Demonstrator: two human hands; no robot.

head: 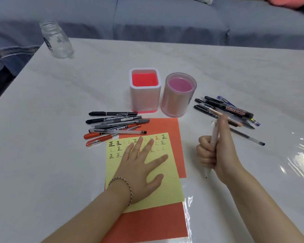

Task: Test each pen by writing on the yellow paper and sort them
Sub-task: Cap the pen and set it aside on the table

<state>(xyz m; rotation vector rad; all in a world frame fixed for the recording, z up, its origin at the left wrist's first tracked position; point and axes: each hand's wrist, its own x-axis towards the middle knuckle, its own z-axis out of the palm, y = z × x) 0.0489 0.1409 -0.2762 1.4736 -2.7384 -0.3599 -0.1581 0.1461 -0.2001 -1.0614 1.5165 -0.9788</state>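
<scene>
The yellow paper (165, 186) lies on orange sheets (167, 127) and bears rows of written characters. My left hand (140, 165) rests flat on it with fingers spread. To the right of the paper, my right hand (216, 151) grips a clear white pen (214, 135) upright in a fist, tip pointing down just above the table. One pile of black, grey and red pens (116, 127) lies left of the paper's top edge. A second pile of pens (230, 111), with a whiteboard marker, lies to the right, behind my right hand.
A square pink-and-white pen holder (145, 100) and a round pink holder (177, 102) stand behind the papers; I see no pens in them. A clear plastic bottle (57, 41) stands at the table's far left. A grey sofa (165, 18) lies beyond the white table (60, 155).
</scene>
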